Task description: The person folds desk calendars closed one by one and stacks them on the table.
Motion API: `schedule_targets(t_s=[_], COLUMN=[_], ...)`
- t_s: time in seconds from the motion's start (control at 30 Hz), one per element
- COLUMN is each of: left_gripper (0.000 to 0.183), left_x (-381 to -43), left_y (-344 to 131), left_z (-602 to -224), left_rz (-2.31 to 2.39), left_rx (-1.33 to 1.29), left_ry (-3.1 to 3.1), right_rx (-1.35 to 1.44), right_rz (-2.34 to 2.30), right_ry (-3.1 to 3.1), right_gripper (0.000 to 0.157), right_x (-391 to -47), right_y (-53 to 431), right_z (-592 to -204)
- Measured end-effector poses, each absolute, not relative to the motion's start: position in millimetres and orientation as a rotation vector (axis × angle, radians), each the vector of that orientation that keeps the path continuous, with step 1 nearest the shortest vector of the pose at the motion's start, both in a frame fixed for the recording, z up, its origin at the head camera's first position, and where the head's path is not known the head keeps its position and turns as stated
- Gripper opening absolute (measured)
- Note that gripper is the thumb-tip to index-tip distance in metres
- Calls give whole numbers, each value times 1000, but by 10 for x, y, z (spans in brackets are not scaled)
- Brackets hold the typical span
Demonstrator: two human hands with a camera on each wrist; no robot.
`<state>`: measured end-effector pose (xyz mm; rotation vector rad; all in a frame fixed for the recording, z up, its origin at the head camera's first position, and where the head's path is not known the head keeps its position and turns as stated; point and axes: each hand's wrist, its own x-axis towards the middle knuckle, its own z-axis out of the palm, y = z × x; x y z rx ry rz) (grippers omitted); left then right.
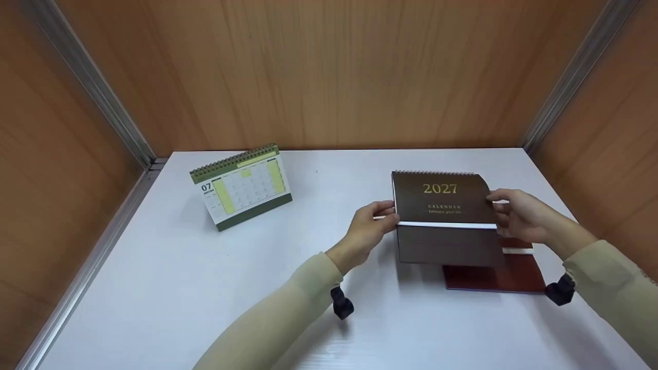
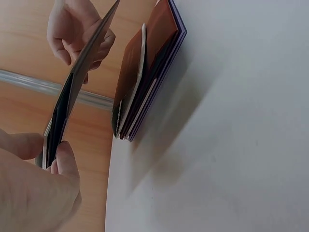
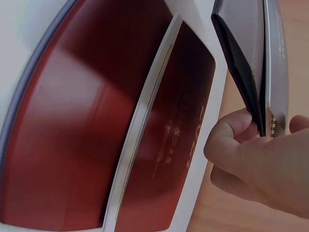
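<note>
Brown 2027 calendar (image 1: 442,205) is held off the table (image 1: 318,308), pinched at its side edges by left hand (image 1: 367,231) and right hand (image 1: 516,213), fingers curled on it. Red calendar (image 1: 506,275) lies flat just beneath. Set-down step judged pending; level lowering needed. Green calendar (image 1: 241,185) stands well apart; open room lies between, table's right edge near.

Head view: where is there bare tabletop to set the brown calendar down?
Bare white table lies in front of the green calendar, and between it and the left hand. It is crowded at right: the brown calendar hangs over the red calendar by the right hand.
</note>
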<state>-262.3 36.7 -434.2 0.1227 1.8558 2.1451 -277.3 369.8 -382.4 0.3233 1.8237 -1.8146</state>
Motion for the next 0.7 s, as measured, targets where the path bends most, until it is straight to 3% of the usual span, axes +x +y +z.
schedule_targets(t_s=[0.2,0.33,0.47,0.7], left_gripper=[44,44,43,51], left_x=[-2599,-2604,-2595,-2537], left_y=[572,682,789,963], left_z=[-4380,-4413,-4462,-4533], left_rz=[2149,2134,2104,2024], left_rx=[137,113,101,112], left_ry=[1826,1837,1857,1911], right_rx=[307,274,263,273], right_rz=[-1693,-1660,-1618,-1482], right_ry=[1976,2048,2100,2226], right_gripper=[27,11,27,32], right_x=[-2785,-2792,-2796,-2816], right_y=[3843,3910,3991,4170], right_z=[-3903,-3975,-4046,-4107])
